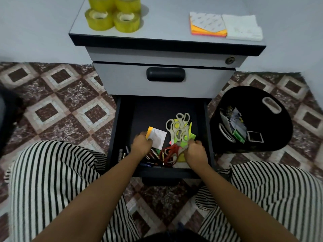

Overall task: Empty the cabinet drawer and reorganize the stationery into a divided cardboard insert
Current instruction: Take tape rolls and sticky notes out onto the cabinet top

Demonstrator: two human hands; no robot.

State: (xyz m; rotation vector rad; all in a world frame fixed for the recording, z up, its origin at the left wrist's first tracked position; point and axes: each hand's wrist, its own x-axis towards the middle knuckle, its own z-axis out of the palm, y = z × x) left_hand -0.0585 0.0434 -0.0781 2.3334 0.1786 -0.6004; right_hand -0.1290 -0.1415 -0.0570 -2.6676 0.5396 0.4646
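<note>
**Grey cabinet, bottom drawer open, both hands among the stationery**

Grey laminate cabinet [164, 82] with a dark-edged top stands against a pale wall on a brown-and-cream patterned tile floor [57, 102]. Its dark bottom drawer [152, 109] is pulled out toward the person, who sits before it in black-and-white striped trousers [49, 180].

The left hand [141, 145] reaches into the drawer, fingers curled round the near edge of a white square sticky-note pad with an orange side [157, 137]. The right hand [195, 152] has its fingers bunched tight at the lower end of a heap of grey-handled scissors [180, 126] lying on neon green and yellow paper sheets [192, 137]. Whether it pinches the scissors or the paper cannot be told. Red-handled scissors [170, 154] lie between the two hands, and dark pens [154, 153] lie along the drawer's near side by the left wrist.

On the cabinet top sit four rolls of yellow tape [113, 16] at the left. At the right a multicoloured sticky-note stack [208, 25] touches a white pad [243, 27]. A black bag [262, 95] holding small items stands on the floor just beside the drawer's right side.
</note>
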